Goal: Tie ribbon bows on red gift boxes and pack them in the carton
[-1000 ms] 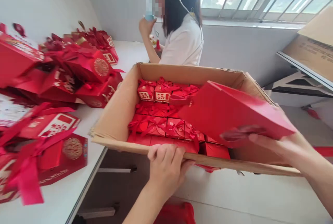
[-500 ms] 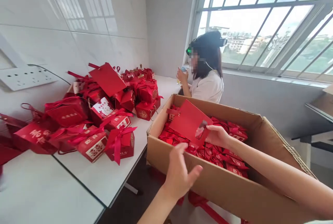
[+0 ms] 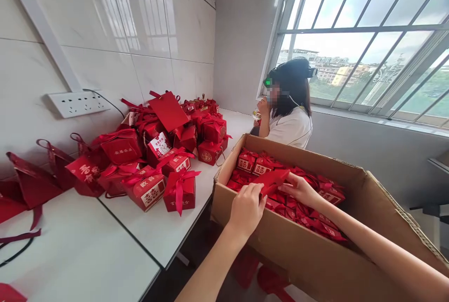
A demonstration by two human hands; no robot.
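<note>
My left hand [image 3: 246,208] covers the near end of the flat red piece [image 3: 272,179], so I can't tell the grip there. Right hand [image 3: 300,190]: fingertips tucked behind it, not visible. Box [image 3: 280,250] near wall hides the front rows of small red boxes [image 3: 252,164]; its right end runs off frame. Both my forearms cut by bottom edge. Print on the table boxes [image 3: 147,190] too small to read. Bags [image 3: 21,185] at left cut off by edge

- One cardboard box [image 3: 280,250], packed with small red gift boxes [image 3: 246,161], too many to count.
- One flat red piece [image 3: 272,180] held over it.
- Two hands: left hand [image 3: 246,208], right hand [image 3: 300,190].
- One wall socket strip [image 3: 77,103].
- One other person [image 3: 291,122].
</note>
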